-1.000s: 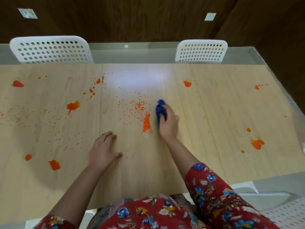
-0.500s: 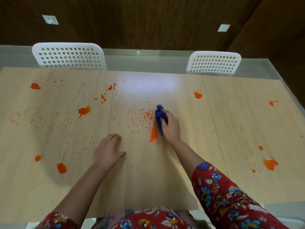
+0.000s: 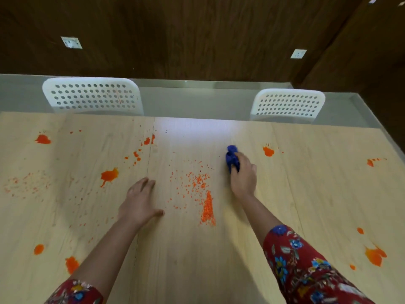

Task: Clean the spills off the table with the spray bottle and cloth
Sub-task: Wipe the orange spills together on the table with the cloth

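Observation:
Orange spills mark the light wooden table [image 3: 306,194]. A dense orange smear [image 3: 207,209] with scattered specks above it lies at the centre. My right hand [image 3: 243,178] grips a bunched blue cloth [image 3: 231,157] and holds it on the table, up and to the right of that smear. My left hand [image 3: 140,202] rests flat on the table left of the smear, fingers spread. Further orange blots sit at the left [image 3: 109,175], far left [image 3: 43,139], near the cloth [image 3: 268,151] and at the lower right [image 3: 375,255]. No spray bottle is in view.
Two white perforated chairs stand behind the far edge, one on the left [image 3: 92,96] and one on the right [image 3: 288,105]. A dark wood-panelled wall with sockets rises behind them. The table's right edge runs diagonally at the far right.
My right hand has carried the blue cloth away from the central smear, up and to the right. The view has tilted up. My left hand stays flat on the table.

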